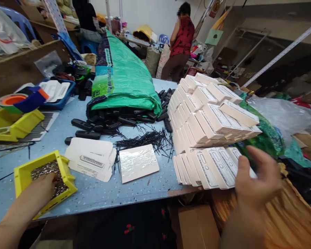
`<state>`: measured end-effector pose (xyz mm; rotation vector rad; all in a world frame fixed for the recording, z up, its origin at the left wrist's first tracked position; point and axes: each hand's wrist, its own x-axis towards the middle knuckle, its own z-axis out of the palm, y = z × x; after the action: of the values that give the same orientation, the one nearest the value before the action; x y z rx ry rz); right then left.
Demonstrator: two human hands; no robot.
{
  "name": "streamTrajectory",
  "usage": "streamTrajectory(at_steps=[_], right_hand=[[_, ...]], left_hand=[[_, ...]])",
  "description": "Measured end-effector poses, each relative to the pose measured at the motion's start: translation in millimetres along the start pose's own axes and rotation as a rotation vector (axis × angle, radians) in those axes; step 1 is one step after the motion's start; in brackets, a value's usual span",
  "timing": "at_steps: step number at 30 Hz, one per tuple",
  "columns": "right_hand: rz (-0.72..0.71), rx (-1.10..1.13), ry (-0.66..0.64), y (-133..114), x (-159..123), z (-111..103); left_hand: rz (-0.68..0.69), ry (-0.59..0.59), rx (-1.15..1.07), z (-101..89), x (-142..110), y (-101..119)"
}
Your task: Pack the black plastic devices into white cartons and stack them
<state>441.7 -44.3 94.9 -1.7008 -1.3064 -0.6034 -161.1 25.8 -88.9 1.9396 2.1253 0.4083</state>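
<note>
My left hand reaches into a yellow bin heaped with small shiny metal pieces, perhaps screws. Its fingers are curled down into the heap and the tips are hidden, so what they pinch does not show. At the right, my right hand is raised, slightly blurred, beside the front row of white boxes. Thumb and fingers are apart with nothing between them. Between the hands lie a flat box with a shiny film surface and a pile of flat printed white cards.
Behind are thin black strips, black handheld devices and a green woven sack. A tall box stack rises at right. Another yellow bin and tape rolls sit left. Two people are in the background.
</note>
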Motion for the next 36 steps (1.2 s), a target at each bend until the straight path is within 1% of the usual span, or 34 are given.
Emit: streamTrajectory(at_steps=[1, 2, 3, 4, 5, 6, 7, 8, 9, 10, 11, 13, 15, 17, 18, 20, 22, 23, 24, 26, 28, 30, 31, 33, 34, 36], right_hand=[[-0.008, 0.212, -0.017, -29.7, -10.3, 26.4], [-0.020, 0.390, -0.194, -55.8, -18.8, 57.9], [-0.002, 0.466, -0.414, -76.4, -24.6, 93.4], [0.022, 0.466, -0.541, -90.4, -27.4, 130.9], [0.055, 0.399, -0.642, -97.7, -27.4, 168.1], [0.171, 0.267, -0.721, -99.0, -25.4, 202.8], [0.323, 0.120, -0.783, -95.6, -22.4, 232.8], [0.405, 0.053, -0.799, -89.0, -19.1, 257.1], [0.477, -0.006, -0.803, -80.6, -16.3, 275.0], [0.525, -0.040, -0.799, -71.6, -14.5, 287.1], [0.552, -0.054, -0.793, -63.2, -13.7, 294.2], [0.598, -0.081, -0.793, -50.8, -14.0, 298.4], [0.634, -0.086, -0.800, -46.0, -14.3, 297.1], [0.662, -0.069, -0.799, -48.0, -13.1, 295.3], [0.667, -0.048, -0.789, -51.1, -12.8, 294.2], [0.653, 0.021, -0.756, -61.2, -15.8, 289.3], [0.602, 0.124, -0.727, -76.3, -27.8, 276.9], [0.584, 0.239, -0.724, -85.7, -37.7, 267.0], [0.589, 0.405, -0.730, -96.4, -49.8, 254.5], [0.667, 0.861, -0.753, -121.0, -77.1, 224.0], [0.803, 1.298, -0.749, -149.4, -101.3, 192.2], [0.908, 1.560, -0.666, -177.8, -116.2, 166.7], [0.944, 1.636, -0.600, -190.3, -119.8, 158.0], [1.008, 1.697, -0.473, -209.4, -121.9, 148.7], [1.041, 1.699, -0.433, -215.7, -121.8, 147.2], [1.115, 1.680, -0.403, -222.5, -121.8, 147.8]], left_hand=[[-0.016, -0.041, 0.034, -0.7, -0.9, 4.5], [-0.033, -0.094, 0.086, -3.7, -1.4, 10.2], [-0.053, -0.137, 0.132, -8.6, -1.9, 16.7], [-0.081, -0.132, 0.147, -14.9, -2.9, 23.4], [-0.098, -0.109, 0.141, -22.1, -4.8, 30.1], [-0.103, -0.073, 0.114, -29.7, -8.1, 36.4], [-0.107, -0.028, 0.071, -37.2, -12.7, 42.1], [-0.125, 0.014, 0.016, -43.9, -18.7, 47.2], [-0.168, 0.043, -0.047, -49.4, -25.8, 51.8], [-0.235, 0.053, -0.120, -53.1, -33.4, 56.2], [-0.319, 0.054, -0.206, -54.9, -40.9, 60.8], [-0.477, 0.058, -0.459, -52.2, -53.8, 72.6], [-0.562, 0.097, -0.831, -43.0, -61.4, 90.2], [-0.592, 0.135, -1.208, -30.8, -63.1, 113.4], [-0.592, 0.130, -1.339, -24.7, -62.2, 125.8], [-0.566, 0.069, -1.497, -14.0, -58.1, 148.5], [-0.513, 0.025, -1.559, -5.7, -53.2, 165.2], [-0.480, 0.013, -1.563, -2.3, -51.2, 171.0], [-0.446, 0.004, -1.555, 0.6, -49.7, 175.4], [-0.377, -0.026, -1.511, 5.6, -48.2, 181.4], [-0.316, -0.077, -1.465, 9.5, -48.4, 186.5], [-0.261, -0.105, -1.428, 12.2, -49.6, 192.7], [-0.238, -0.108, -1.417, 13.1, -50.5, 196.3], [-0.202, -0.106, -1.411, 14.0, -52.5, 203.5], [-0.191, -0.111, -1.415, 14.3, -53.5, 206.8], [-0.181, -0.119, -1.434, 15.1, -55.3, 212.0]])
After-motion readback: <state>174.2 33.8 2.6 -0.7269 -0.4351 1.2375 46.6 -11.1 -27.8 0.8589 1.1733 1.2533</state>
